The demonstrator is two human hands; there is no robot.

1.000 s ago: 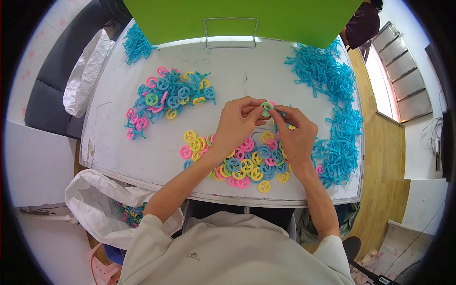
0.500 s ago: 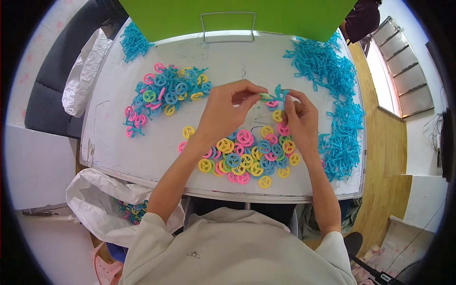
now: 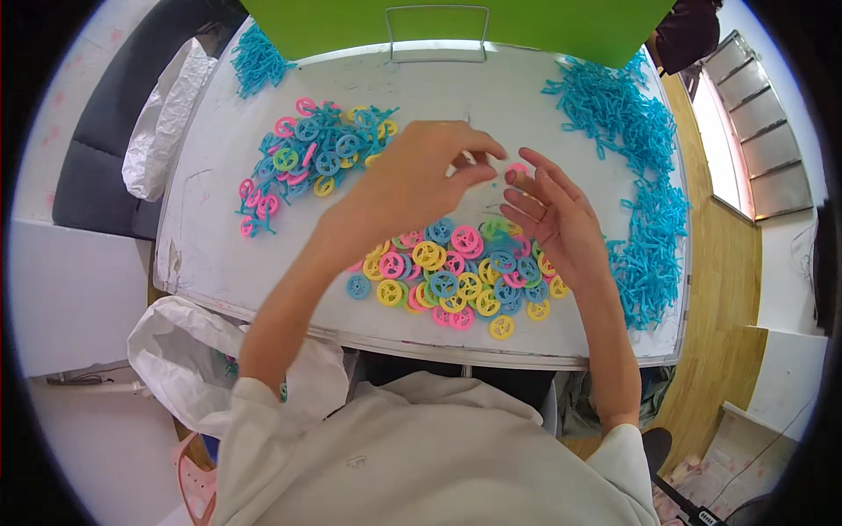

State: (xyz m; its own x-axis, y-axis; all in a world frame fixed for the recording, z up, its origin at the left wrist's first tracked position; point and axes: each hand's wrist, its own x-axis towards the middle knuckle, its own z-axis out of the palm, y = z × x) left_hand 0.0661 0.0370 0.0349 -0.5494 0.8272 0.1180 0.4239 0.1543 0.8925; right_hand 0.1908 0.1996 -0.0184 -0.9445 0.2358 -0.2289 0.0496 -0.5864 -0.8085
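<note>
Hovering above the table (image 3: 224, 254), the left hand (image 3: 428, 171) curves its fingers toward the thumb, the tips apart with a gap between. Facing it, the right hand (image 3: 561, 210) spreads its fingers, palm turned toward the left. Between the two, a pink wheel (image 3: 517, 170) shows near the right fingers, which partly cover it; whether they touch it I cannot tell. Just below, a blue-green piece (image 3: 498, 227) is blurred at the upper edge of a pile of spoked wheels (image 3: 445, 283) in pink, yellow, blue and green, near the table's front edge.

Beyond the left forearm lies a cluster of wheels joined to blue stick parts (image 3: 327, 163). Along the right side of the table runs a long heap of loose blue parts (image 3: 649, 250), with a smaller blue heap (image 3: 261, 61) in the far left corner. A green panel (image 3: 544, 24) with a wire handle (image 3: 437, 60) stands at the far edge. Off the table, an open white sack (image 3: 175, 359) sits at the front left, a white bag (image 3: 167, 127) rests by the dark seat (image 3: 96, 149), and another person's dark clothing (image 3: 688, 37) shows at the upper right
</note>
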